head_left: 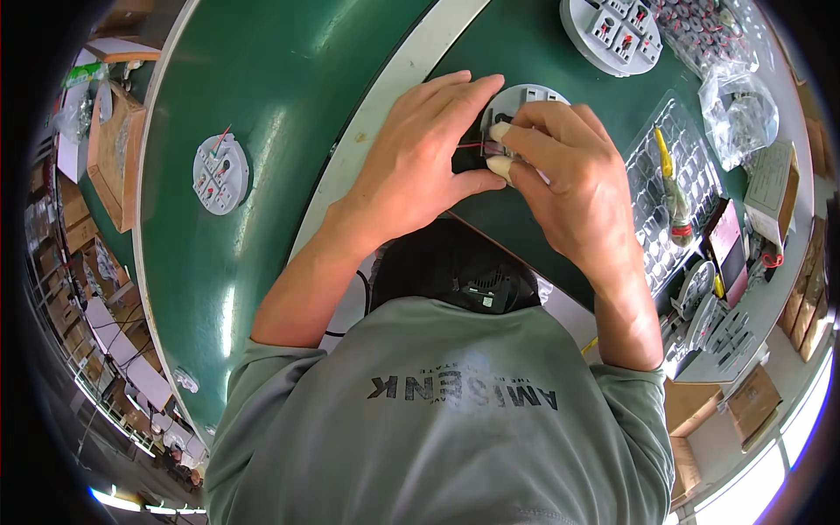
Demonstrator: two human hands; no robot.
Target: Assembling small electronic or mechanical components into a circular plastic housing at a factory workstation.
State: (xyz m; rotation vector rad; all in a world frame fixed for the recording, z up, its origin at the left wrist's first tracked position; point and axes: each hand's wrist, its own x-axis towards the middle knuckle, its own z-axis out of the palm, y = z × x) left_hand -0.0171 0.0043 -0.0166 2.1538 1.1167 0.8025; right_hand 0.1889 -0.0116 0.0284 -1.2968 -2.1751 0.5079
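The right hand (pixel 564 166) hides much of a white round part (pixel 535 93) at top middle. It pinches a small piece (pixel 494 150), hard to see. The left hand (pixel 420 153) curls half open; I can't tell its hold.

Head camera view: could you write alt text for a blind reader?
A person's left hand and right hand meet at a round pale plate over a green worktop. A similar plate lies to the left; at right, a yellow-ended tool lies on a clear tray.
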